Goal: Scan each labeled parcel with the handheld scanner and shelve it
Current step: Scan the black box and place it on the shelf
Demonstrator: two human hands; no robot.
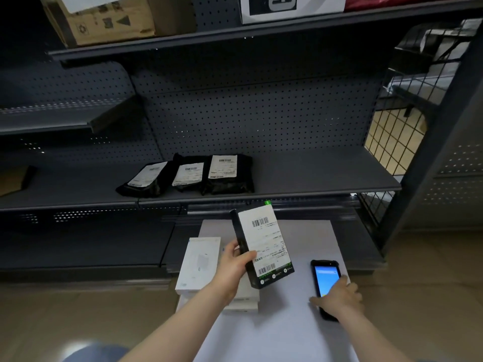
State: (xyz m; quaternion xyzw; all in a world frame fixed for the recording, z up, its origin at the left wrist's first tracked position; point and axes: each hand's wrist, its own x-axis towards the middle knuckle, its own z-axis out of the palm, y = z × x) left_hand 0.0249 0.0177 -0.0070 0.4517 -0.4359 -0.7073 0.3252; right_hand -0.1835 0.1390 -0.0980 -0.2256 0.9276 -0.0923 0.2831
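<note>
My left hand [233,265] grips a black box parcel [264,244] by its left edge and holds it tilted above the white table [282,333]. The parcel's white barcode label faces up. My right hand [337,296] lies over the lower part of the black handheld scanner [325,279], which rests on the table with its blue screen lit; its fingers curl around the device. Three black bag parcels [188,176] with white labels lie side by side on the middle shelf [313,176].
White boxes [198,265] are stacked on the table's left side under my left wrist. A cardboard box [104,22] and a white box [292,6] sit on the top shelf. A wire mesh panel [397,131] closes the shelf's right end.
</note>
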